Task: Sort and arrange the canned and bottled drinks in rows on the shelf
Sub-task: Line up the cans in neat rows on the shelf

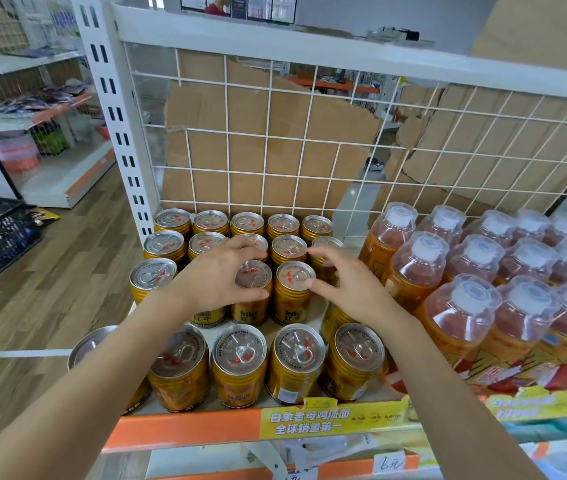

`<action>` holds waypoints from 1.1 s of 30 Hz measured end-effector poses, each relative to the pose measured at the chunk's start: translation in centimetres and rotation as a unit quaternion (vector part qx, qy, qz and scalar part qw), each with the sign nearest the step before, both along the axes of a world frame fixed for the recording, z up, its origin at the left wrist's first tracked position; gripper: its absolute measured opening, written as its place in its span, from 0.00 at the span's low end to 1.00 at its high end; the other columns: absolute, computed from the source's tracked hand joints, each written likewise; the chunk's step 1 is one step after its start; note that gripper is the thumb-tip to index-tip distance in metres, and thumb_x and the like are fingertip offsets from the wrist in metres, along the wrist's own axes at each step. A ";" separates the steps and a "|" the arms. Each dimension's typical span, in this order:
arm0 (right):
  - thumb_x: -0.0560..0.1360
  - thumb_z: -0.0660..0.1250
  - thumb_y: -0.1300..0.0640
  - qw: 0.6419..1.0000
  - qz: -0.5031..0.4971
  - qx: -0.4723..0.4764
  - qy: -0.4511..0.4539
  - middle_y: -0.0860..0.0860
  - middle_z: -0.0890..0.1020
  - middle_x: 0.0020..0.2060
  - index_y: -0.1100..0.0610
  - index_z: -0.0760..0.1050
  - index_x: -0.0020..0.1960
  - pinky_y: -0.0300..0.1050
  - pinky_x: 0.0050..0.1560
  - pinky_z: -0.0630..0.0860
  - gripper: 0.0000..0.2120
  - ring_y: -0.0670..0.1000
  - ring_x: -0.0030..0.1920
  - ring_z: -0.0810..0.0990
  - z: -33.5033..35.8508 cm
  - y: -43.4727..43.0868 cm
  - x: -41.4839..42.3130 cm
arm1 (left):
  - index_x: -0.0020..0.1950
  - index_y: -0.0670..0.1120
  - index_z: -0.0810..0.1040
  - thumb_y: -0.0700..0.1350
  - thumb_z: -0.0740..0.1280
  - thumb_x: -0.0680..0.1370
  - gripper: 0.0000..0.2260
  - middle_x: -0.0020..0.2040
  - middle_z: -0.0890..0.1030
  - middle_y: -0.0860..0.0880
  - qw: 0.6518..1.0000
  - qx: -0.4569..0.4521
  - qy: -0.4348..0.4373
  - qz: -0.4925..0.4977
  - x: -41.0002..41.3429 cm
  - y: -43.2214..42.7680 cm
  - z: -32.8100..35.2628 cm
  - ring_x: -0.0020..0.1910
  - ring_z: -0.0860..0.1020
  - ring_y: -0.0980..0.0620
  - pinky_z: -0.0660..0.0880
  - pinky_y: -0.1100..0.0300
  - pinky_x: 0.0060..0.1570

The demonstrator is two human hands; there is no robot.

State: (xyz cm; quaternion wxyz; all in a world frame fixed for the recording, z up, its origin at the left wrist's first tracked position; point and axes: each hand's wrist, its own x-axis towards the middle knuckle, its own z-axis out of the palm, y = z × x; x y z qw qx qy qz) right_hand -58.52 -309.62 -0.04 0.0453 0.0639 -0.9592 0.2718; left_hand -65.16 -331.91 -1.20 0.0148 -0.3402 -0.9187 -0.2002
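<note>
Front-row Red Bull cans [240, 358] stand nearest at 6 o'clock. On the shelf [185, 427], our left hand [212, 275] curls its fingers [257, 253] round a gold can [254, 277]; our right hand [347, 289], fingers spread, thumb-touches the neighbouring can [294, 277] at 3 o'clock. We should nudge both into line.

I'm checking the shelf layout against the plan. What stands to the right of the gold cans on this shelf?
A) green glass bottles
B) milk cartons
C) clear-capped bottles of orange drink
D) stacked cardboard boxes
C: rows of bottles with clear caps and orange drink stand directly right of the gold cans.
</note>
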 end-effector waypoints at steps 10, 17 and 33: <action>0.73 0.68 0.46 0.979 -0.113 0.125 -0.118 0.54 0.70 0.66 0.56 0.63 0.71 0.44 0.61 0.67 0.31 0.53 0.65 0.69 0.7 1.3 2.8 | 0.74 0.52 0.62 0.60 0.58 0.77 0.27 0.75 0.61 0.51 0.999 -0.017 0.012 -0.047 -0.5 5.1 -0.8 0.74 0.57 0.50 0.53 0.51 0.71; 0.73 0.69 0.51 0.987 -0.119 0.076 -0.077 0.51 0.68 0.69 0.52 0.62 0.72 0.48 0.67 0.65 0.30 0.51 0.68 0.68 0.5 0.9 2.4 | 0.76 0.55 0.52 0.68 0.35 0.66 0.41 0.77 0.53 0.54 0.997 -0.077 0.010 -0.029 -0.6 5.5 -2.1 0.76 0.49 0.53 0.46 0.53 0.72; 0.71 0.72 0.51 0.990 -0.125 0.047 -0.046 0.51 0.71 0.67 0.53 0.65 0.70 0.44 0.63 0.66 0.31 0.51 0.66 0.70 0.5 0.7 -0.5 | 0.76 0.54 0.53 0.67 0.33 0.65 0.42 0.77 0.54 0.54 0.996 -0.075 0.032 -0.023 -0.6 5.6 -2.4 0.76 0.49 0.53 0.45 0.54 0.72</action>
